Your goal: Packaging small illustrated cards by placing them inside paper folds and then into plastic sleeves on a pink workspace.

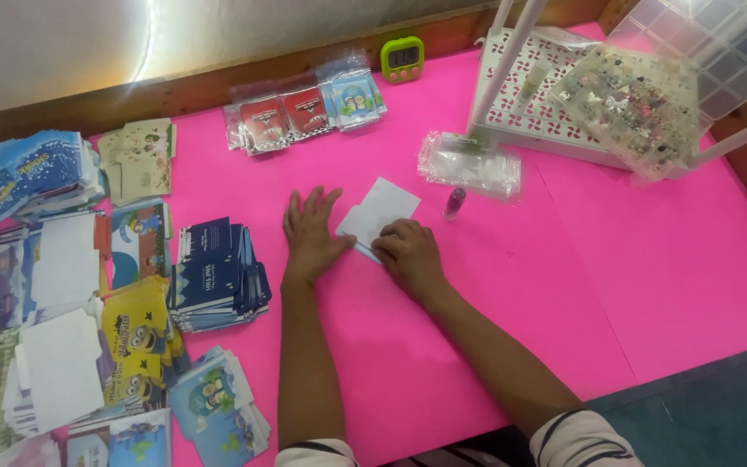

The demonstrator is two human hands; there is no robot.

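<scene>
- The left hand (311, 235) lies flat on the pink surface (616, 285), fingers spread and gripping nothing, its thumb touching the left edge of a white paper piece (382, 212).
- The right hand (408, 252) rests curled on the paper's lower right edge, its fingers pressing it down; I cannot tell whether they pinch it.
- The paper lies near the middle of the surface, its upper corners free.
- A small purple tube (455, 203) lies just beside the paper to the right, and a clear plastic bag (470, 166) lies near above it.
- A stack of dark blue cards (216, 275) sits left of the left hand, near but apart.
- Bare pink room lies open to the right of and below the hands.
- A white perforated tray (529, 117) stands at the far right edge.
</scene>
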